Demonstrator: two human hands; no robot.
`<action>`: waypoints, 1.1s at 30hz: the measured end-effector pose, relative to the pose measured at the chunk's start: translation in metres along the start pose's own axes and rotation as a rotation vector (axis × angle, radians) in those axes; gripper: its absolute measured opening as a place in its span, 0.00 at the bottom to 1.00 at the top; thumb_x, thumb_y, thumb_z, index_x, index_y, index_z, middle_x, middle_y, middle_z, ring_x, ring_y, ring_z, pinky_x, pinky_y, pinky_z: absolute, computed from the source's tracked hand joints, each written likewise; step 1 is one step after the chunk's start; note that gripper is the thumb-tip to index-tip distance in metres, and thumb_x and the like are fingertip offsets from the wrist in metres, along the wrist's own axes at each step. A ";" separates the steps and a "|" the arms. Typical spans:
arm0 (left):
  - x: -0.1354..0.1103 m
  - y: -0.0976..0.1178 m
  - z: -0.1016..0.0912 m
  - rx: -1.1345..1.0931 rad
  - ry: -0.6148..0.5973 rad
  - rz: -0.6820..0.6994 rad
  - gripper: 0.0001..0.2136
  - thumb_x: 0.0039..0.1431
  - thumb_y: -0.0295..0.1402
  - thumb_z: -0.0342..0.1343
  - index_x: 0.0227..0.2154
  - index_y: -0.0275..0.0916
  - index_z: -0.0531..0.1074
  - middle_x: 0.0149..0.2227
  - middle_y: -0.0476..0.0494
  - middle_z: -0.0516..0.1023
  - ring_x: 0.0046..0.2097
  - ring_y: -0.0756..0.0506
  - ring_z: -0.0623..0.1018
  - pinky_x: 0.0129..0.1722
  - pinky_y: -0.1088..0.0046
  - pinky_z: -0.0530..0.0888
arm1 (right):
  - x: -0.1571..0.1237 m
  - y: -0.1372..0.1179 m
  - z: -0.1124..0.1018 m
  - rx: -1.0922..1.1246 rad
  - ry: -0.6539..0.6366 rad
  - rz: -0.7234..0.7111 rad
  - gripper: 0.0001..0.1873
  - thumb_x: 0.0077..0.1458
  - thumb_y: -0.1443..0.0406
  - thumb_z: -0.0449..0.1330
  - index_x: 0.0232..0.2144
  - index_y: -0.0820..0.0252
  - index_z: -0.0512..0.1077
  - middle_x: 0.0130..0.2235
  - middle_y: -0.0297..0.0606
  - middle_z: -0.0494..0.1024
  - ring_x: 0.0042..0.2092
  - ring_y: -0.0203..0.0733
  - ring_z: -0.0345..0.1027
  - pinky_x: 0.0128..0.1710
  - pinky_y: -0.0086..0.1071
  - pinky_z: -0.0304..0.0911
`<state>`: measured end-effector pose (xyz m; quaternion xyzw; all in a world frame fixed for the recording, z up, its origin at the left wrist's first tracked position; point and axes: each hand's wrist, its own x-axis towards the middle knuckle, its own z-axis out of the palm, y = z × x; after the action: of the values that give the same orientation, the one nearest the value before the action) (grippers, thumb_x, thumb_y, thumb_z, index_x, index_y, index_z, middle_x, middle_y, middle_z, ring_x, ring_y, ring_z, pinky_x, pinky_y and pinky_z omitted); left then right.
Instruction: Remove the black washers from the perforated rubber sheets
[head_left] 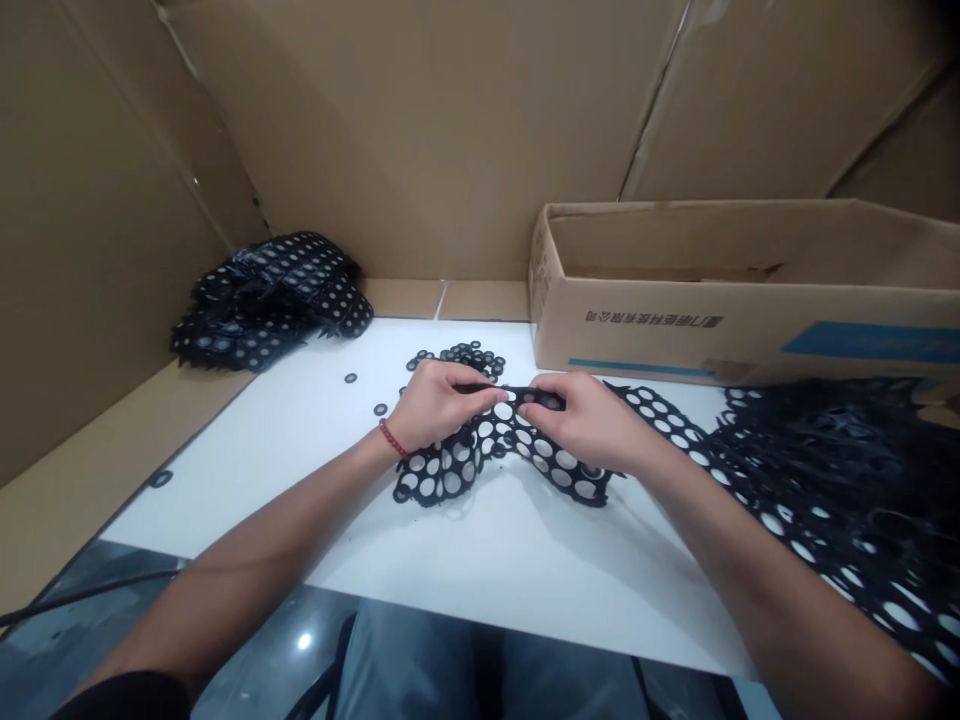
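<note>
Both hands pinch a black rubber sheet (pixel 551 462) full of round holes, raised a little over the white table. My left hand (pixel 436 402), with a red bead bracelet at the wrist, is closed on the sheet's upper edge left of its middle. Just to the right, my right hand (pixel 581 415) grips the same edge between thumb and fingers. The sheet's two ends droop toward the tabletop. A small heap of black rubber rings (pixel 469 352) lies behind my left hand. Fingertips behind the sheet are hidden.
A pile of holed black sheets (pixel 277 295) sits at the back left. More sheets (pixel 862 500) spread over the right side, by my right forearm. A long open cardboard box (pixel 652 320) stands behind. Loose rings (pixel 350 378) dot the white tabletop (pixel 300 480); cardboard walls (pixel 420 130) enclose the back.
</note>
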<state>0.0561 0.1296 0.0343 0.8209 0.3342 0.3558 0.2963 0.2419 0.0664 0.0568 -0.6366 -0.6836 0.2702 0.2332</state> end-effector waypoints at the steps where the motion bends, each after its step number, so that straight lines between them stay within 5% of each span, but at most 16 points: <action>1: -0.001 0.000 0.001 0.027 0.048 0.018 0.12 0.52 0.41 0.60 0.24 0.35 0.78 0.23 0.47 0.78 0.26 0.51 0.73 0.27 0.76 0.68 | 0.000 0.000 0.000 -0.001 0.005 0.000 0.11 0.51 0.58 0.53 0.23 0.58 0.65 0.21 0.28 0.64 0.23 0.33 0.56 0.22 0.28 0.49; 7: -0.004 0.005 0.006 0.211 0.197 0.031 0.13 0.52 0.43 0.59 0.24 0.36 0.77 0.24 0.46 0.78 0.26 0.50 0.73 0.29 0.74 0.68 | -0.001 -0.001 0.004 -0.038 0.043 -0.021 0.11 0.53 0.58 0.52 0.23 0.58 0.63 0.21 0.29 0.65 0.24 0.34 0.58 0.23 0.29 0.49; 13: -0.003 0.003 0.004 0.127 -0.014 -0.260 0.16 0.49 0.47 0.59 0.22 0.37 0.70 0.19 0.52 0.70 0.23 0.51 0.68 0.23 0.76 0.63 | 0.000 0.001 0.010 -0.087 0.040 -0.045 0.11 0.53 0.60 0.51 0.22 0.57 0.60 0.21 0.31 0.67 0.23 0.35 0.59 0.22 0.29 0.48; 24: -0.006 0.008 0.003 0.260 -0.171 0.007 0.12 0.59 0.37 0.48 0.22 0.39 0.59 0.18 0.55 0.62 0.22 0.52 0.62 0.25 0.75 0.57 | -0.002 0.000 0.014 -0.025 -0.036 -0.081 0.10 0.54 0.62 0.51 0.23 0.57 0.60 0.22 0.30 0.66 0.24 0.34 0.58 0.22 0.28 0.49; 33: -0.004 0.002 0.001 0.260 -0.085 -0.100 0.13 0.53 0.42 0.55 0.26 0.39 0.60 0.24 0.53 0.70 0.26 0.50 0.68 0.27 0.74 0.62 | -0.001 0.000 0.014 -0.048 -0.035 -0.064 0.10 0.54 0.62 0.51 0.23 0.58 0.61 0.22 0.30 0.67 0.24 0.34 0.59 0.22 0.28 0.50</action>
<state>0.0559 0.1250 0.0335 0.8490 0.4051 0.2593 0.2187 0.2323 0.0643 0.0465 -0.6148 -0.7140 0.2574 0.2143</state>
